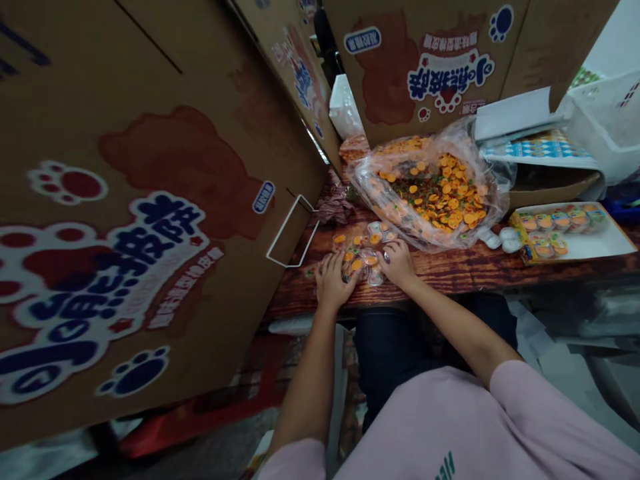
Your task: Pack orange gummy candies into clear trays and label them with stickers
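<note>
A cluster of small clear plastic cases with orange round pieces in them lies on the wood-patterned table, between my two hands. My left hand rests at the cluster's left side, fingers apart and bent over the nearest cases, thumb toward the middle. At the right side my right hand has its fingers curled in against the cases. Whatever sits under those fingertips is too small to make out. Just behind the cluster is a large clear plastic bag, its mouth open, full of loose orange discs with green and brown bits.
A shallow display box with rows of filled cases stands at the right, beside empty white cups. Big printed cartons wall off the left and back. A white basket and stacked printed sheets occupy the back right.
</note>
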